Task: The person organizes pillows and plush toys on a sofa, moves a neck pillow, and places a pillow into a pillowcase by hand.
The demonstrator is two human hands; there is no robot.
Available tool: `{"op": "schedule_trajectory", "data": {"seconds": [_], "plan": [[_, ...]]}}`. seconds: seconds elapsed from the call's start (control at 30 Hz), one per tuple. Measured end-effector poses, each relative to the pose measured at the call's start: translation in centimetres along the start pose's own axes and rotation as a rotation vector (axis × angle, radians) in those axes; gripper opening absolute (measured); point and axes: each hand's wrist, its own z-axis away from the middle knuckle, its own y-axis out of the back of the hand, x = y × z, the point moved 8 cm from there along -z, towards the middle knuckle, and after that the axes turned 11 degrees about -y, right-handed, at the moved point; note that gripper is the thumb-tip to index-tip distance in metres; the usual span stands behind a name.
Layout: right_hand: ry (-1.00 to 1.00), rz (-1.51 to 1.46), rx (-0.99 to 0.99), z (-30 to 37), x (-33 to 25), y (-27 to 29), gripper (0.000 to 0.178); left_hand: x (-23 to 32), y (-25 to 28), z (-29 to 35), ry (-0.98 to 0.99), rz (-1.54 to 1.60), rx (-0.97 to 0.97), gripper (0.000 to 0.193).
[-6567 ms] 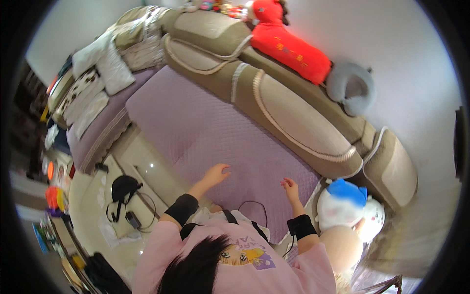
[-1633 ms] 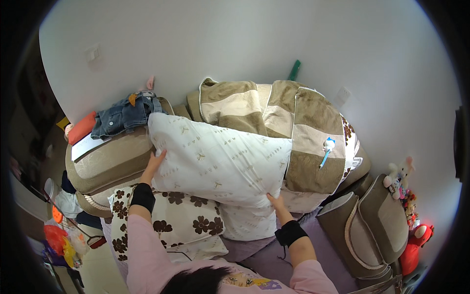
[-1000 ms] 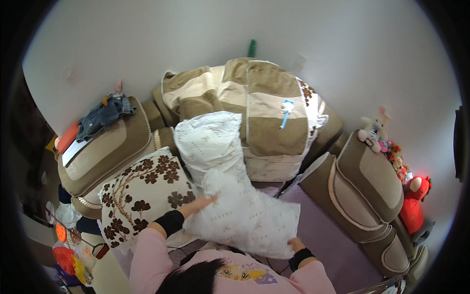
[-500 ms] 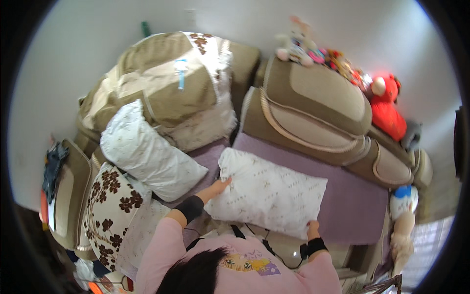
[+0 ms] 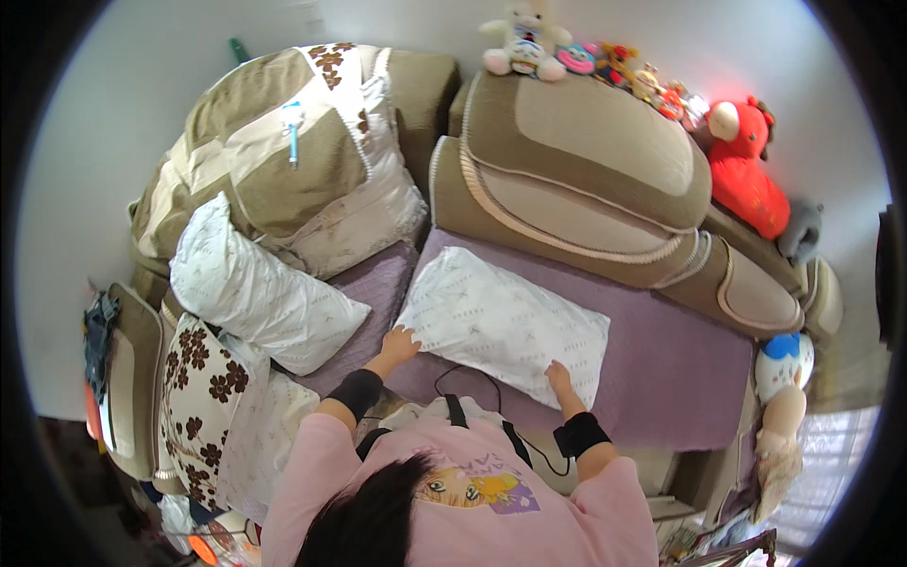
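A long brown sofa (image 5: 586,180) with padded backrests runs across the far side, its seat under a purple cover (image 5: 661,369). At the far left sits a heap of folded brown-and-cream bedding (image 5: 274,161), with a second white pillow (image 5: 255,283) leaning just below it. A white patterned pillow (image 5: 505,326) lies flat on the purple cover, near the person. Both forearms reach forward from the near edge. The left hand (image 5: 399,342) rests open, fingers spread, on the pillow's near left corner. The right hand (image 5: 559,378) lies flat, palm down, on its near right edge. Stuffed toys (image 5: 529,38) line the sofa top.
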Motion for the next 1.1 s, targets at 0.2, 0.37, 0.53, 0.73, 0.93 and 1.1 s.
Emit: {"op": "schedule_trajectory", "data": {"seconds": [0.2,0.37,0.53,0.73,0.93,1.1], "plan": [[-0.024,0.11,-0.298,-1.4,-3.9,-6.0,0.039,-8.9,-0.5,7.2,0.244,0.066,-0.012,0.037],[-0.15,-0.063,-0.533,-0.5,-8.0,-7.5,0.036,-13.4,1.1,14.0,0.392,0.145,0.114,0.042],[-0.167,0.07,-0.556,0.7,-12.9,-9.8,0.033,-15.7,7.1,18.1,0.588,0.155,0.355,0.047],[-0.135,0.091,-0.624,3.8,-19.2,-14.8,0.03,-19.5,20.4,19.9,0.507,-0.062,0.659,0.054],[-0.07,0.079,-0.667,7.7,-26.0,-19.5,0.028,-25.1,31.4,19.9,0.437,-0.287,0.849,0.067],[0.044,0.04,-0.682,9.8,-31.1,-22.9,0.028,-30.0,36.1,17.3,0.5,-0.335,0.669,0.074]]}}
